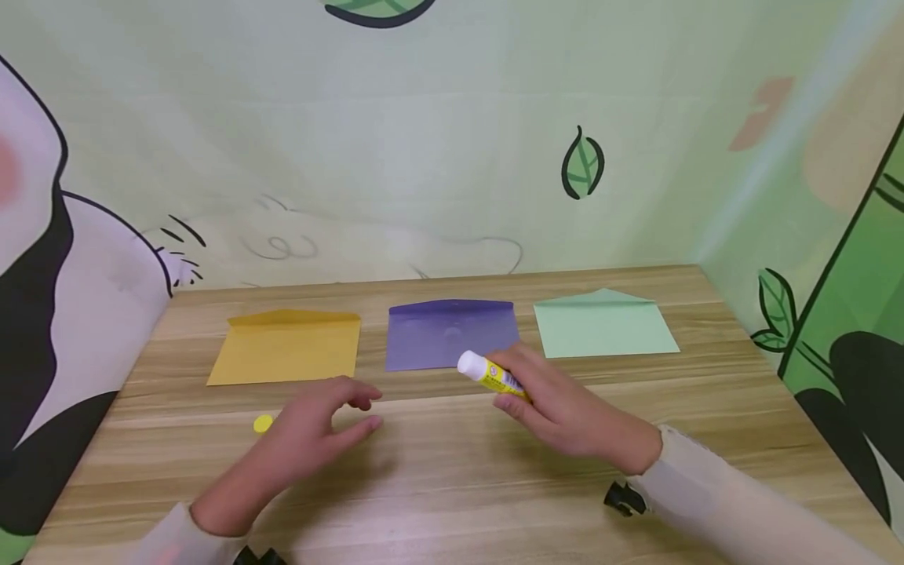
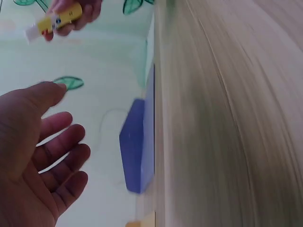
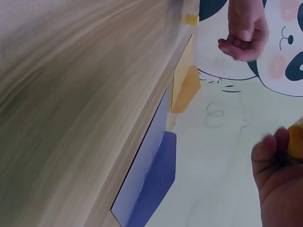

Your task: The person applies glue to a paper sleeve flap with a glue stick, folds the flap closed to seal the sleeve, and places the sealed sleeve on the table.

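My right hand [image 1: 565, 404] holds a yellow glue stick [image 1: 503, 380] above the table, its white end pointing up and to the left. In the left wrist view the same glue stick [image 2: 59, 19] shows at the top, gripped from behind. My left hand [image 1: 314, 431] hovers over the table with thumb and fingers apart and loosely bent, nothing between them. A small yellow cap [image 1: 263, 424] stands on the table just beyond the left wrist. Nearest the glue stick lies a purple envelope [image 1: 431, 341], its flap raised at the back.
On the left of the wooden table [image 1: 438, 494] lies an orange-yellow envelope [image 1: 286, 357]; a mint green envelope [image 1: 603, 329] lies on the right. Both have their flaps up. Behind the table's back edge rises a printed wall covering [image 1: 424, 157] with leaves and pandas.
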The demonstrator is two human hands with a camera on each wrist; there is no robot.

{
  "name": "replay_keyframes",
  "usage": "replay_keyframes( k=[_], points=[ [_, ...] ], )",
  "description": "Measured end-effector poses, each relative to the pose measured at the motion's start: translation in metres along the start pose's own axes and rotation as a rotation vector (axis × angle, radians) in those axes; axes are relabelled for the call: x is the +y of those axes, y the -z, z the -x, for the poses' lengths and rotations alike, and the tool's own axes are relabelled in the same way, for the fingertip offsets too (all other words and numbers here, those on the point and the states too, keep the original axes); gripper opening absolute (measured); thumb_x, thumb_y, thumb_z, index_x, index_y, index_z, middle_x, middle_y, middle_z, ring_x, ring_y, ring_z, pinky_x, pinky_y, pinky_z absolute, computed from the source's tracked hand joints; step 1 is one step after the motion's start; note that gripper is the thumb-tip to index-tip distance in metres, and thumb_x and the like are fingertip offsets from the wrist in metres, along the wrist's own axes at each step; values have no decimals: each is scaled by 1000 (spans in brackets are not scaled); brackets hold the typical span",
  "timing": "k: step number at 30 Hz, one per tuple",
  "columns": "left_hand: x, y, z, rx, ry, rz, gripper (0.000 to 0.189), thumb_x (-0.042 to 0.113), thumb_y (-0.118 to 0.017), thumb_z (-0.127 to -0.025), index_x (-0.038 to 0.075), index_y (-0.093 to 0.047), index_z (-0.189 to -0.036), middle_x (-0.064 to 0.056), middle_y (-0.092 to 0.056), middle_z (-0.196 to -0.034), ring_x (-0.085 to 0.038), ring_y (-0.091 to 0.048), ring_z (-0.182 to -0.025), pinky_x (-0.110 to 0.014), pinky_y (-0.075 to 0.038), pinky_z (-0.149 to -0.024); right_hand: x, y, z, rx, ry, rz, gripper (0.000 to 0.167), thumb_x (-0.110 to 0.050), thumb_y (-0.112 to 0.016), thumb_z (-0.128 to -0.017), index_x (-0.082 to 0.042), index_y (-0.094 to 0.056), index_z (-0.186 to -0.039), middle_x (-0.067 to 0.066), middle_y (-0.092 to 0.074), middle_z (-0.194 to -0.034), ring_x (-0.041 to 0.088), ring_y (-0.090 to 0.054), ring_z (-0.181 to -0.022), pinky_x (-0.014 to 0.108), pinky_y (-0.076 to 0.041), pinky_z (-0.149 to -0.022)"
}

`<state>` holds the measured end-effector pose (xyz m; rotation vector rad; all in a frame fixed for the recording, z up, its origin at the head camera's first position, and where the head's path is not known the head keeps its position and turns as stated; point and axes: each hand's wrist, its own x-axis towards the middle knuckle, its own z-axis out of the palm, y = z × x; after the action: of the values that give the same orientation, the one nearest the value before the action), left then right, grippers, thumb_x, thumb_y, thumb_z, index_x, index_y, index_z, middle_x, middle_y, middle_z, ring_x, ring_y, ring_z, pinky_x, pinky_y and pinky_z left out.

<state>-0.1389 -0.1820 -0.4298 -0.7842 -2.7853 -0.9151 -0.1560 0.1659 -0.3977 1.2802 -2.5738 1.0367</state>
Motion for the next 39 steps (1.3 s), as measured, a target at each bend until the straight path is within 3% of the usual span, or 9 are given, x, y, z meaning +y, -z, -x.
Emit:
replay_keyframes(
  k=[5, 12, 17, 21, 25, 32, 39],
  points=[
    [20, -8, -12, -3, -16, 183, 36, 26, -80, -86, 20, -69, -120, 12, -68, -101, -8, -64, -97, -34, -55, -84, 0, -6, -1, 24, 21, -16, 42, -20, -59, -101, -15, -47, -140, -2, -51, -101, 11, -46, -91, 27, -45, -74],
    [40, -20, -25, 26, -133, 409, 35, 14, -82, -84, 13, -70, -117, 4, -70, -100, -11, -64, -93, -31, -55, -81, -11, -9, -3, 25, 52, -148, 45, -28, -54, -102, -14, -48, -144, 0, -54, -104, 10, -49, -89, 26, -48, -73],
    [50, -27, -28, 35, -165, 560, 28, 6, -78, -85, 11, -69, -111, -1, -68, -96, -14, -63, -91, -31, -55, -80, -22, -9, -7, 0, 48, -229, 51, -39, -48, -100, -17, -47, -146, -3, -58, -112, 11, -50, -95, 28, -48, -78],
    [60, -30, -30, 29, -137, 643, 29, 2, -77, -85, 8, -67, -111, -6, -69, -95, -14, -63, -90, -31, -55, -80, -25, -14, -8, -22, 37, -326, 50, -34, -48, -100, -10, -46, -143, 3, -59, -121, 10, -55, -92, 27, -53, -78],
    [68, -31, -31, 42, -87, 710, 33, -1, -78, -84, 6, -67, -115, -6, -70, -97, -14, -64, -89, -29, -54, -80, -25, -19, -7, -36, 26, -437, 40, -20, -54, -101, -4, -42, -135, 11, -59, -117, 9, -59, -83, 26, -57, -71],
    [76, -31, -33, 116, -56, 814, 26, 2, -77, -86, 1, -68, -111, -3, -70, -97, -12, -64, -87, -29, -55, -80, -28, -22, -6, -1, 39, -452, 37, -13, -59, -99, -7, -40, -130, 10, -66, -108, 10, -62, -81, 26, -56, -66],
    [82, -32, -31, 198, -55, 831, 26, 0, -80, -82, 2, -71, -107, 2, -72, -96, -11, -67, -88, -28, -56, -81, -33, -28, -6, 54, -40, -483, 46, -17, -73, -90, -5, -45, -124, 11, -69, -108, 10, -65, -88, 29, -58, -72]
  ],
)
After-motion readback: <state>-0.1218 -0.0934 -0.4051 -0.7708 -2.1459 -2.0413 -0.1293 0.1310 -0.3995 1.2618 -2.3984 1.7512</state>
